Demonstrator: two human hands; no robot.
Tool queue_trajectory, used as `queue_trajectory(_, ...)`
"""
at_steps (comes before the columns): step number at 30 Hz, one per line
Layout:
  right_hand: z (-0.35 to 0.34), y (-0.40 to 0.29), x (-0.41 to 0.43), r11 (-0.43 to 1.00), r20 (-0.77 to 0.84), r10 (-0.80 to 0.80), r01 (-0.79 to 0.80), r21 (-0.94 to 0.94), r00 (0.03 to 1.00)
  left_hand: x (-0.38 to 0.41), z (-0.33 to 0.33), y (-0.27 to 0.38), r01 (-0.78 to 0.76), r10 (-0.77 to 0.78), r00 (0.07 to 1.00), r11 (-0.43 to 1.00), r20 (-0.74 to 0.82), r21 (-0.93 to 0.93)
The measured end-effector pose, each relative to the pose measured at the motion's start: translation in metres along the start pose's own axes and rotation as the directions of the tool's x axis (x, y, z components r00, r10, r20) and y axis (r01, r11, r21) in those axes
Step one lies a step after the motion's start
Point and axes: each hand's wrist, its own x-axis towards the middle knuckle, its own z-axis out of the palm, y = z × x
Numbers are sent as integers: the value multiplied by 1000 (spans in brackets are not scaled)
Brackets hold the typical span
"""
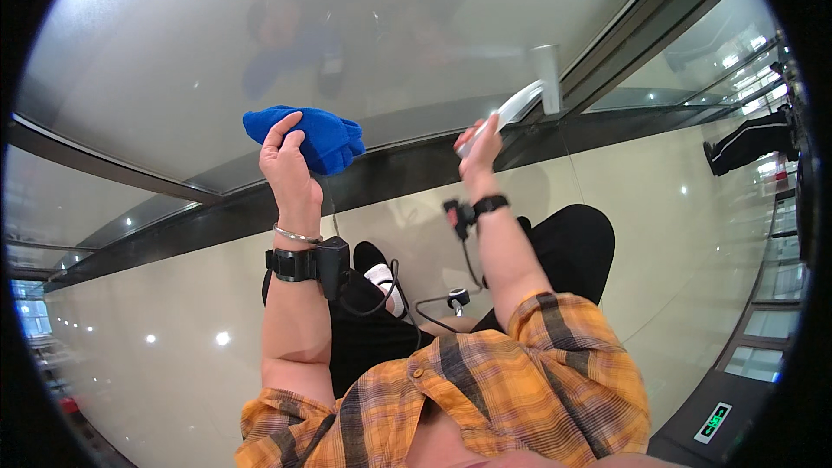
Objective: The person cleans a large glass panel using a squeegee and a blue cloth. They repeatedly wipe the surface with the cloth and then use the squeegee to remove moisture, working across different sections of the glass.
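A folded blue cloth [318, 136] is pinched in my left hand [290, 169], near the lower part of a large glass panel [416, 32]. Whether the cloth touches the glass I cannot tell. My right hand [482, 148] grips the handle of a pale window squeegee [520, 103]. The squeegee's head stands nearly upright in view, by the panel's lower right corner, and its blade is slightly blurred. Faint reflections, with a blue patch among them, show in the panel.
A dark metal frame post [640, 23] bounds the panel on the right, and a dark base strip [403, 172] runs below it. Glossy tiles [175, 312] cover the floor. Cables [426, 302] hang between my wrist straps and knees. A person in dark trousers [747, 142] stands far right.
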Motion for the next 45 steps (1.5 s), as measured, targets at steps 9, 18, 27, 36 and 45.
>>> queue_trajectory(9, 49, 41, -51, 879, 224, 465, -476, -6, 856, 6, -2, -4, -12, 13, 998, 1000, -55, 13)
queue_trajectory(18, 31, 36, -24, 757, 239, 594, -634, 157, 768, 3, 2, 6, 22, -22, 992, 1000, -126, 2)
queue_trajectory(27, -44, 24, 83, 414, 399, 729, -822, 390, 556, 8, -8, -3, 42, -42, 997, 999, -65, -2)
queue_trajectory(36, 21, 86, -33, 81, 582, 756, -926, 368, 298, 0, -6, 3, 67, -60, 996, 993, -73, 96)
queue_trajectory(45, -46, 65, 71, 221, 534, 707, -862, 456, 464, -1, -2, 2, 84, -80, 995, 994, -59, 72)
